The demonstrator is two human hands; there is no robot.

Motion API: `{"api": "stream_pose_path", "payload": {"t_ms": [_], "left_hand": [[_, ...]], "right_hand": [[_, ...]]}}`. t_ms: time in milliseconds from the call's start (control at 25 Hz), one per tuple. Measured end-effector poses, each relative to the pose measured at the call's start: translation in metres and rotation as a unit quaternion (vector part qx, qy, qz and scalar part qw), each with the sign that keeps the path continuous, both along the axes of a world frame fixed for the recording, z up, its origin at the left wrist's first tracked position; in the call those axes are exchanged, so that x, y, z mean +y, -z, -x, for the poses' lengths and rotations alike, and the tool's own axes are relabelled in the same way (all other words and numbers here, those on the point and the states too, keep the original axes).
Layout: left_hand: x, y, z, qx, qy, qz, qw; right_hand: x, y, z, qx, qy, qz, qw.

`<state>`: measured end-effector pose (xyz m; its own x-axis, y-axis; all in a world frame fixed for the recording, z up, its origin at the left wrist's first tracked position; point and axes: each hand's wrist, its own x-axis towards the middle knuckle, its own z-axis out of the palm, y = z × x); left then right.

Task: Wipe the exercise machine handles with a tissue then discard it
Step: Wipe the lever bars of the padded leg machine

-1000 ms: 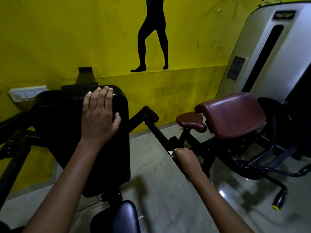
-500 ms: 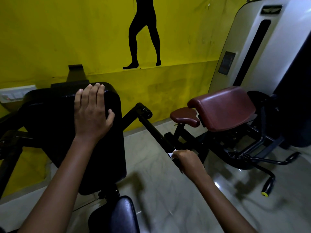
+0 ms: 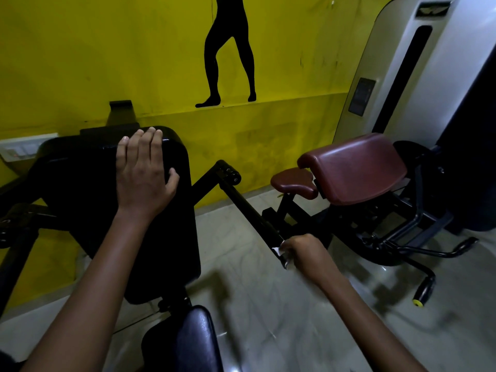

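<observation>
The left hand (image 3: 143,170) lies flat, fingers straight, on the black pad (image 3: 88,183), just as it did a second ago, steadying the person. The right hand (image 3: 303,251) is curled round the handle (image 3: 252,210), holding the tissue (image 3: 277,249) against it; only a white corner shows at the thumb. Over the last second that hand has slid down the bar toward the person. By the look of it the wipe of this handle is nearly finished; discarding remains.
</observation>
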<state>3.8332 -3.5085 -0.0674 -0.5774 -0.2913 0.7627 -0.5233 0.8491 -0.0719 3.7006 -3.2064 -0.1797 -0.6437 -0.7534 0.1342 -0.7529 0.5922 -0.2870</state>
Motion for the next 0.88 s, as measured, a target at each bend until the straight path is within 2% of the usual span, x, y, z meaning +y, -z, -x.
{"api": "stream_pose_path", "payload": {"t_ms": [80, 160, 200, 400, 640, 880], "left_hand": [[0.001, 0.001, 0.001, 0.003, -0.004, -0.001, 1.000], [0.002, 0.001, 0.001, 0.004, -0.008, 0.002, 1.000], [0.002, 0.001, 0.001, 0.003, -0.011, 0.003, 1.000], [0.002, 0.002, 0.002, 0.007, -0.016, 0.019, 1.000], [0.003, 0.004, 0.005, 0.012, -0.028, 0.037, 0.999], [0.002, 0.005, 0.001, -0.020, -0.020, 0.049, 0.998]], "right_hand": [[-0.003, -0.012, 0.009, -0.090, 0.033, 0.102, 0.990], [-0.018, -0.018, 0.028, -0.108, 0.080, 0.195, 0.971], [-0.030, -0.018, 0.039, -0.105, 0.102, 0.210, 0.967], [-0.101, 0.003, 0.093, -0.180, 0.153, 0.218, 0.947], [-0.133, 0.034, 0.111, -0.264, 0.107, 0.183, 0.941], [-0.104, 0.025, 0.108, -0.230, 0.063, 0.174, 0.955]]}}
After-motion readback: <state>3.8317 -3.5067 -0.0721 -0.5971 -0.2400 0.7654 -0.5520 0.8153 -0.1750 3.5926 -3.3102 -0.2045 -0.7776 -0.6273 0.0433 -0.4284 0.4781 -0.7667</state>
